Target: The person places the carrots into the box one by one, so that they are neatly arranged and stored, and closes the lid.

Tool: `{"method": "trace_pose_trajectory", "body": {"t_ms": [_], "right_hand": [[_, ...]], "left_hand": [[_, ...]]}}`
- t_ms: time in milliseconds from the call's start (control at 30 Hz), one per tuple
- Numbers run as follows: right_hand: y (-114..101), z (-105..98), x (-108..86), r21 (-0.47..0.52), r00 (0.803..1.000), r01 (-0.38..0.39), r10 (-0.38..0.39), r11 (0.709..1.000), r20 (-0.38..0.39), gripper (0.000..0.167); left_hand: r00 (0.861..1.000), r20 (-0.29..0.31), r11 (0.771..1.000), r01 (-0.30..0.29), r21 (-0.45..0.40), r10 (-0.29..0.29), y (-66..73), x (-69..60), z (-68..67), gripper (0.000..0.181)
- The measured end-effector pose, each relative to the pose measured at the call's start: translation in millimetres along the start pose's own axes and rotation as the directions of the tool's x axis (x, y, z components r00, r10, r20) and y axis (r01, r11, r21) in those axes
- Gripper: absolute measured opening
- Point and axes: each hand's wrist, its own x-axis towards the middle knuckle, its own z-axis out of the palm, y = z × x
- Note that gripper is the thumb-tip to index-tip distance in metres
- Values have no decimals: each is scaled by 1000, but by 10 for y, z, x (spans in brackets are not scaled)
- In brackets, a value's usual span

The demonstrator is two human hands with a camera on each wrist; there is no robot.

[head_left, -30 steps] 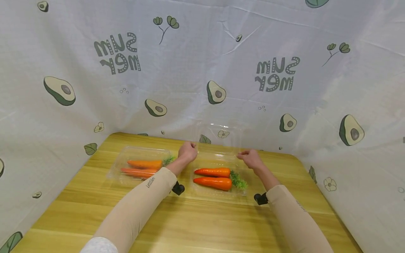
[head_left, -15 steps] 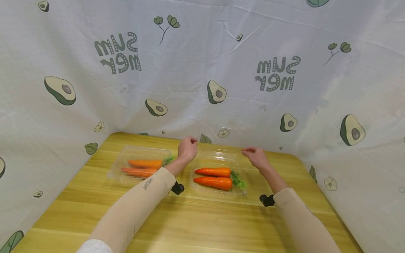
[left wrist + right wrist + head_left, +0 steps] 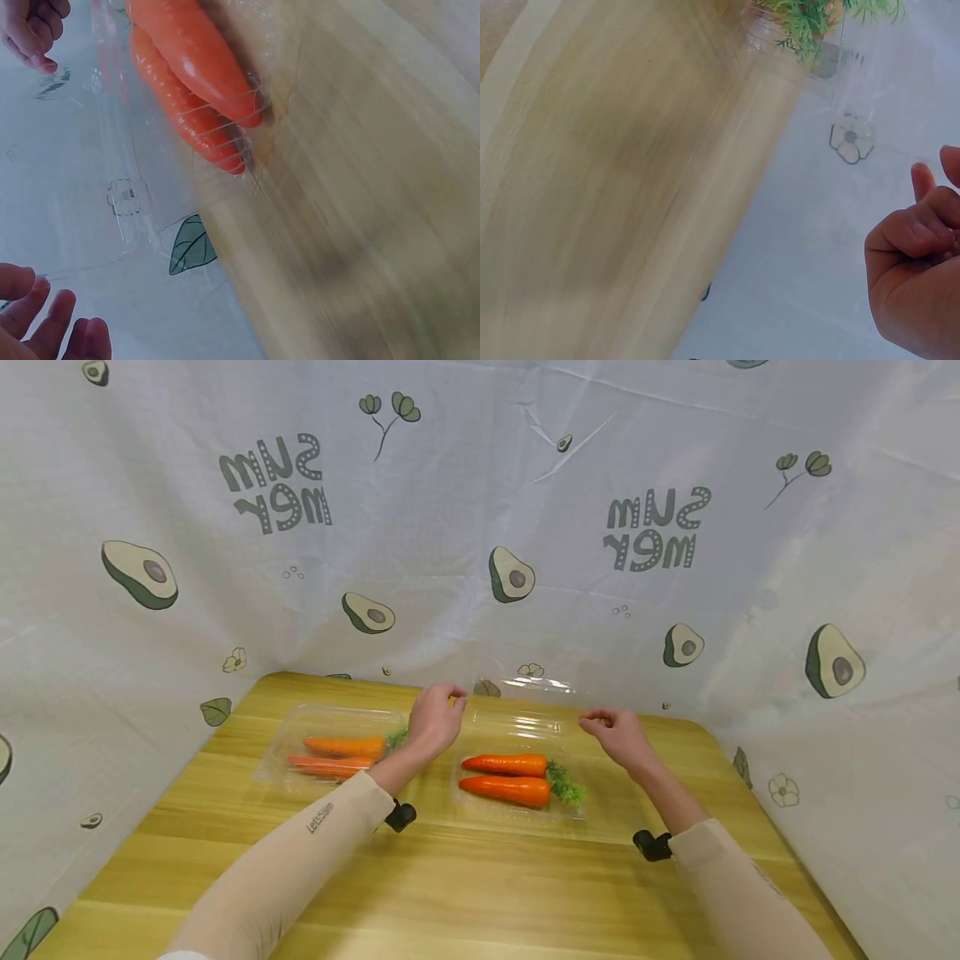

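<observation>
A clear plastic clamshell box (image 3: 480, 812) stands on the table with two orange carrots (image 3: 505, 790) in it, green tops (image 3: 567, 785) to the right. Its transparent lid (image 3: 525, 683) tilts back at the far side, against the printed cloth. My left hand (image 3: 437, 718) hovers by the lid's left edge; in the left wrist view its fingers (image 3: 51, 322) are loosely bent, apart from the plastic. To the right of the lid, my right hand (image 3: 618, 739) is raised with nothing in it; the right wrist view shows several fingers bent and one fingertip (image 3: 922, 180) pointing up.
A second clear box (image 3: 330, 714) with carrots (image 3: 343, 747) stands on the left, partly behind my left forearm. White cloth with avocado prints (image 3: 512, 574) hangs behind the wooden table (image 3: 480, 885). Black wrist cameras (image 3: 401, 816) sit below both hands.
Both hands have come away from the lid, the right moving rightward and the left slightly up and left. The lid has tipped farther back. The carrots stay put.
</observation>
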Motion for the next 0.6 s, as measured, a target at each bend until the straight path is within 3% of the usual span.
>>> {"method": "trace_pose_trajectory", "body": {"t_ms": [300, 600], "right_hand": [[-24, -17, -187, -64, 998, 56, -56, 996, 3, 35], [11, 17, -389, -145, 994, 108, -104, 984, 32, 35]], "left_hand": [[992, 32, 980, -125, 155, 122, -31, -204, -112, 20], [976, 112, 943, -209, 260, 185, -82, -432, -183, 17]]}}
